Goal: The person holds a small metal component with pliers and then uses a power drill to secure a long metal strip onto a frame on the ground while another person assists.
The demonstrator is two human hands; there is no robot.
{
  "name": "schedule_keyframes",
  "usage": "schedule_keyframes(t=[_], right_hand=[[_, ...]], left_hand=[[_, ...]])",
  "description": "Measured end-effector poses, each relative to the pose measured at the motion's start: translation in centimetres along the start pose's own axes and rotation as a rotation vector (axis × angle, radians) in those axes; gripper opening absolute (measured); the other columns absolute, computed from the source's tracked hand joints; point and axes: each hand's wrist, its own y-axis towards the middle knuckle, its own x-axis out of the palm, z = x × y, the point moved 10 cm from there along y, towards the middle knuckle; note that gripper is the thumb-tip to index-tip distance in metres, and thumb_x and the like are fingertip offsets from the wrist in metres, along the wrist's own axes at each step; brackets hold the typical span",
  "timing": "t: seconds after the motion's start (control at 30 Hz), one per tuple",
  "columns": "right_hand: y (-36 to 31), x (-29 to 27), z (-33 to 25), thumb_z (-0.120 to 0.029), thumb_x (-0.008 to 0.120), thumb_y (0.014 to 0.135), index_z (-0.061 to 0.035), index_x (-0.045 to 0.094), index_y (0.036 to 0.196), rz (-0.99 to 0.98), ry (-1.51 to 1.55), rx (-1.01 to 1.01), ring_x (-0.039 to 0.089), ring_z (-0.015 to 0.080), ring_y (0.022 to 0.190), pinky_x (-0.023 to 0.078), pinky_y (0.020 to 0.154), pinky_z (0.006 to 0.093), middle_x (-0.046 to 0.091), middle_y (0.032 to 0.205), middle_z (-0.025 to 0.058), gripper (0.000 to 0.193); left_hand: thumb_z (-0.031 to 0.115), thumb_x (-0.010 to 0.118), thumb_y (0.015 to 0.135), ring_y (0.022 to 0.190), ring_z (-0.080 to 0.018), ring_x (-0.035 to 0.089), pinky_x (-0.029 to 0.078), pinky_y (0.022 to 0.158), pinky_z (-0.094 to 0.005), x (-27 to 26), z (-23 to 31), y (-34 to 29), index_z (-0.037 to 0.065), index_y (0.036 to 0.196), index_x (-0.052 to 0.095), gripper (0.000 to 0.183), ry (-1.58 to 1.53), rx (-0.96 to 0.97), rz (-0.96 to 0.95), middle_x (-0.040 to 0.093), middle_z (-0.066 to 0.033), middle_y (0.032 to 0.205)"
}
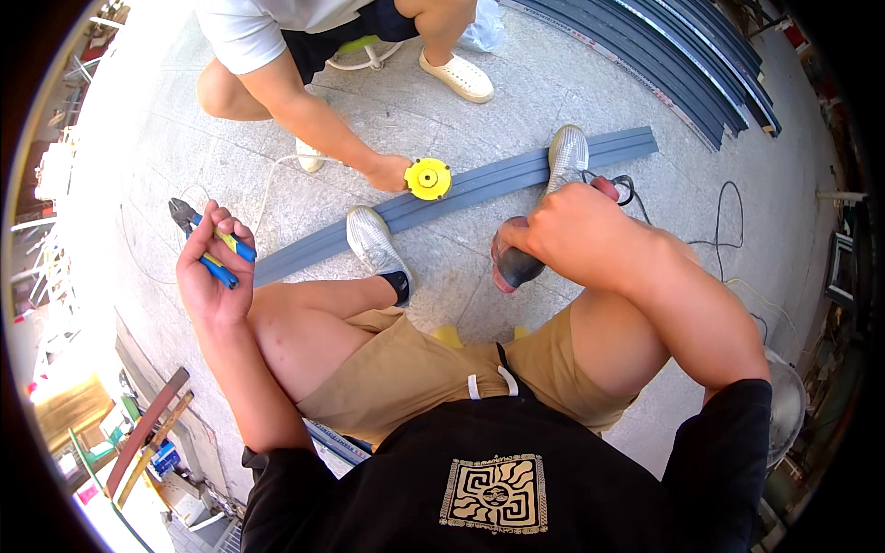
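Observation:
My left hand (219,267) is raised beside my left knee, fingers curled round pliers (215,241) with blue and yellow handles, their dark jaws pointing up and left. My right hand (572,230) grips a corded red and black power tool (518,256) above my right knee. Its exact kind is partly hidden by the hand. Between my knees and the co-worker lies a long grey metal profile (489,187), and both my shoes rest against or on it. A co-worker's hand (387,172) holds a yellow round-faced tool (428,179) over the profile.
Across from me a person in a white shirt (249,32) sits low. A stack of long dark profiles (659,55) lies at the far right. A black cable (719,241) loops over the paving on the right. Wooden pieces (147,433) stand at the lower left.

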Motion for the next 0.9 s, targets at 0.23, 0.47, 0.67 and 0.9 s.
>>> schedule_keyframes(t=[0.23,0.47,0.67,0.9], right_hand=[[-1.4,0.2,0.6,-0.017,0.072,0.087,-0.0146,0.079,0.094,0.048,0.060,0.016,0.078,0.0253,0.076,0.058,0.067,0.0382,0.076,0.074,0.0038,0.010],[-2.1,1.0,0.6,-0.017,0.072,0.088,-0.0146,0.080,0.094,-0.027,0.056,0.046,0.079,0.0256,0.080,0.059,0.069,0.0388,0.077,0.080,0.0039,0.010],[-2.0,1.5,0.4,-0.012,0.070,0.087,-0.0163,0.072,0.114,-0.019,0.074,0.027,0.077,0.0296,0.078,0.057,0.068,0.0410,0.074,0.075,0.0064,0.028],[-0.5,1.3,1.0,-0.005,0.074,0.084,-0.0204,0.075,0.114,-0.211,0.049,0.121,0.078,0.0328,0.084,0.060,0.072,0.0438,0.078,0.085,0.0090,0.033]], left_hand=[[0.004,0.055,0.111,0.097,-0.0206,0.064,0.057,0.093,-0.0380,-1.1,-1.2,0.8,-0.004,0.132,0.055,0.022,-0.092,-0.130,0.026,0.063,-0.0110,0.108],[0.004,0.057,0.111,0.096,-0.0207,0.063,0.057,0.092,-0.0378,-0.8,-2.0,0.7,-0.004,0.133,0.055,0.024,-0.031,-0.126,0.042,0.062,-0.0107,0.107],[0.004,0.058,0.109,0.094,-0.0205,0.064,0.057,0.092,-0.0388,0.0,-1.6,-0.3,-0.004,0.133,0.055,0.025,-0.059,-0.102,0.039,0.063,-0.0103,0.107],[0.007,0.061,0.108,0.093,-0.0209,0.064,0.057,0.090,-0.0388,0.0,-2.5,-0.2,-0.003,0.132,0.054,0.027,-0.065,-0.187,-0.054,0.064,-0.0083,0.106]])
